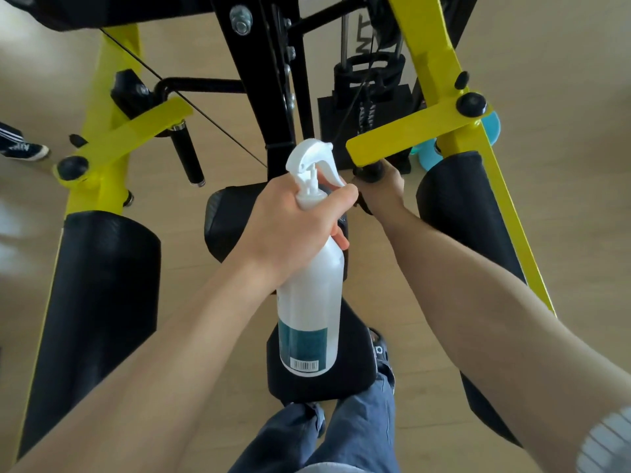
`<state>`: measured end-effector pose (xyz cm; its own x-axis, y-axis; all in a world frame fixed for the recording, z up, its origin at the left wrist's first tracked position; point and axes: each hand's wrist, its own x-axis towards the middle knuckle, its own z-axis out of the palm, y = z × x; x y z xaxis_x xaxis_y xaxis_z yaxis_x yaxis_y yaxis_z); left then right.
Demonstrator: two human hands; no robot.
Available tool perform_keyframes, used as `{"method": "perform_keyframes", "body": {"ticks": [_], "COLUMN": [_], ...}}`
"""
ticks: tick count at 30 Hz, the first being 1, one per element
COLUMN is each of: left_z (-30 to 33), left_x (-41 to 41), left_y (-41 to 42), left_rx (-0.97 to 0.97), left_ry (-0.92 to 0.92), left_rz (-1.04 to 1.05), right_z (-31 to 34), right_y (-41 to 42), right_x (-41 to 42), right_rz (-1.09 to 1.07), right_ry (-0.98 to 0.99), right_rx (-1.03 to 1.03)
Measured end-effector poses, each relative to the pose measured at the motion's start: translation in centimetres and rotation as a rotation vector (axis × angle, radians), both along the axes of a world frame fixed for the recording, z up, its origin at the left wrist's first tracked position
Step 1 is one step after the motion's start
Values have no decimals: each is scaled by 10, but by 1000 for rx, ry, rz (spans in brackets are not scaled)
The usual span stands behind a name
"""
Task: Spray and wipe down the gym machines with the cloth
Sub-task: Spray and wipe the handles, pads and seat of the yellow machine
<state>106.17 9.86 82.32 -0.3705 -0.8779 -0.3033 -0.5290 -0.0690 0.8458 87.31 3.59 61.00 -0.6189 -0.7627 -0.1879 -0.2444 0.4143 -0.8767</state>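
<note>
Gripping spray bottle (309, 302) left hand (293, 230); right hand (382, 191) clasps handle (368, 172) (wood floor (211, 302)).
</note>
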Motion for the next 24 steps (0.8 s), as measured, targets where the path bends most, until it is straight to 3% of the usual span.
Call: {"method": "perform_keyframes", "body": {"ticks": [3,7,12,24], "left_z": [-1,0,-2,-7], "left_x": [-1,-1,-3,0], "left_y": [2,3,3,-1], "left_rx": [-2,1,-2,-6], "left_ry": [2,19,19,17], "left_rz": [17,29,31,-4], "right_z": [10,23,18,-12], "right_y": [2,19,21,-14], "right_x": [7,20,18,1], "right_rz": [-65,-169,-186,-23], "right_ry": [11,-47,-24,15], "right_rx": [-30,-240,-265,-33]}}
